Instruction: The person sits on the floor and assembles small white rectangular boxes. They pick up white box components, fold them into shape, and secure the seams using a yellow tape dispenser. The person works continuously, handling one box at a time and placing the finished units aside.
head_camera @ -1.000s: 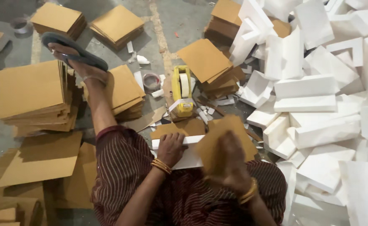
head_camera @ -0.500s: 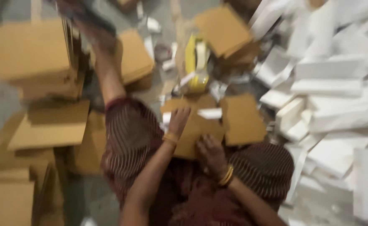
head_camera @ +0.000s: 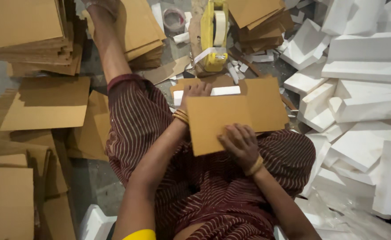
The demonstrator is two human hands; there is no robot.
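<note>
Here, a folded brown cardboard sheet [head_camera: 231, 115] lies across the lap, long axis left to right. Left hand [head_camera: 195, 91] clamps its far left corner (white foam strip [head_camera: 224, 91] beside the fingers); right hand [head_camera: 240, 144] presses flat, fingers spread, on its near edge.

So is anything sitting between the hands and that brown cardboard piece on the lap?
Nothing visible does. The right hand lies flat on the cardboard piece, and the left hand grips its upper left edge by the white foam strip. The yellow tape dispenser stands apart, farther out on the floor.
</note>
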